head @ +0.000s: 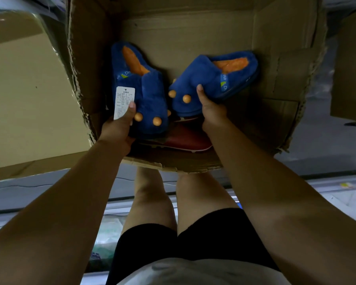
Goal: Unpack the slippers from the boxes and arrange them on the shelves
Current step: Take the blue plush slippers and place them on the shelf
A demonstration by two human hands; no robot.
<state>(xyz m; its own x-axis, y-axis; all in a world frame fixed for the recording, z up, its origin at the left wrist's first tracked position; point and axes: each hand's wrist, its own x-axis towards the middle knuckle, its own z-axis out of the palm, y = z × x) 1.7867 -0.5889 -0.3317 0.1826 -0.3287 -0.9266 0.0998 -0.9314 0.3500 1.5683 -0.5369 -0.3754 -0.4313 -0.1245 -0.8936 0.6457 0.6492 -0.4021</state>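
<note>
Inside an open cardboard box [193, 33] I hold two fluffy blue slippers with orange lining and orange pom-poms. My left hand [119, 126] grips the toe of the left blue slipper [146, 93], thumb on a white paper tag [123, 101] that hangs from it. My right hand [212, 110] grips the toe of the right blue slipper [212, 79], thumb on top. Both slippers are lifted above a dark red slipper [185, 138] that lies on the box floor, partly hidden under them.
A second cardboard box [29, 89] stands close on the left, another box [349, 68] at the right edge. The open box's torn front flap [173, 163] is just above my knees. Pale shelf edges [337, 182] run below, with packaged goods at lower left.
</note>
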